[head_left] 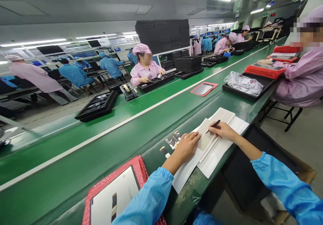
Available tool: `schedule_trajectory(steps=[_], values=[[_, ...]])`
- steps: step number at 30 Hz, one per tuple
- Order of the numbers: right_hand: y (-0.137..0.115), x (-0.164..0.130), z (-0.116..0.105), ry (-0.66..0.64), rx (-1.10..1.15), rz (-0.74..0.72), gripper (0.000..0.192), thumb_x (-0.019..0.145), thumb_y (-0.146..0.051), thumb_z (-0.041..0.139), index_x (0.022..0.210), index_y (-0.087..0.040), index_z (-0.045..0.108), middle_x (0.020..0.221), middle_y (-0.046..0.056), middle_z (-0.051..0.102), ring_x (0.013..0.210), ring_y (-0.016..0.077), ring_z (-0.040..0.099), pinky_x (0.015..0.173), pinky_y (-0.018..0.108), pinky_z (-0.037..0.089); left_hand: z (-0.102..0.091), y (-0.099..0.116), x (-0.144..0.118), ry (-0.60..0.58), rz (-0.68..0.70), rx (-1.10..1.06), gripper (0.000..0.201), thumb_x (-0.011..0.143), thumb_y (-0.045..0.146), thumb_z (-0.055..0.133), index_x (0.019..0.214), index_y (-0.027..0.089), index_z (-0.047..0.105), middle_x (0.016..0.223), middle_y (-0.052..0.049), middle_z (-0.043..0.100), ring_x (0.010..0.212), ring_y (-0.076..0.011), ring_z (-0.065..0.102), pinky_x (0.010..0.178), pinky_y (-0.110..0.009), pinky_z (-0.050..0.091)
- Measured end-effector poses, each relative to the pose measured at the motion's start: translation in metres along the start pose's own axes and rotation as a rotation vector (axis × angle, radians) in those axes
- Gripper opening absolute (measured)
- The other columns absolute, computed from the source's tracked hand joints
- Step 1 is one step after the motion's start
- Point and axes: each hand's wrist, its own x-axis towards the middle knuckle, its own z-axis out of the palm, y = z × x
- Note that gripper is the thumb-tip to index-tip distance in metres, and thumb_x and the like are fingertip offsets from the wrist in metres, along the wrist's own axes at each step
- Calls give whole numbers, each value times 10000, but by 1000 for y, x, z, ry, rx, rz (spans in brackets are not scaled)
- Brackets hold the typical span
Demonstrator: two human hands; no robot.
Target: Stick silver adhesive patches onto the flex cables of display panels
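Note:
My left hand (186, 146) rests flat on a stack of white sheets (217, 147) lying on the edge of the green conveyor table (101, 151). My right hand (222, 130) pinches black tweezers (214, 126), whose tip points down at the sheets. Small metallic strip parts (173, 141) lie on the table just left of my left hand. Both my sleeves are blue.
A red tray (113, 191) holding a flat panel sits near my left elbow. Another red-framed panel (204, 89) lies on the belt. Black trays (98, 105) line the far side. A person in pink (300, 73) sits to my right; another (145, 68) works opposite.

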Motion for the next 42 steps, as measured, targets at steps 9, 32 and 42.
schedule_trajectory(steps=[9,32,42], values=[[3,-2,-1,-6,-61,-35,119,794,-474,673,838,-372,716,640,-123,758,451,104,591,388,209,423,-2,3,1,-37,-22,5,434,1018,311,382,1443,403,377,1435,24,557,1291,-159,570,1003,-437,532],[-6,-1,-14,-114,30,104,194,775,-451,716,690,-278,738,592,-47,803,263,67,498,264,196,352,-1,5,-2,-21,-37,-24,402,1025,333,344,1417,376,419,1436,-1,559,1305,-171,559,989,-440,521],[-12,-8,-16,-129,16,-1,111,750,-335,767,655,-292,731,476,-83,713,315,85,539,291,180,374,7,0,0,-40,-33,37,524,944,177,440,1437,352,408,1459,34,532,1308,-126,561,947,-377,552]])
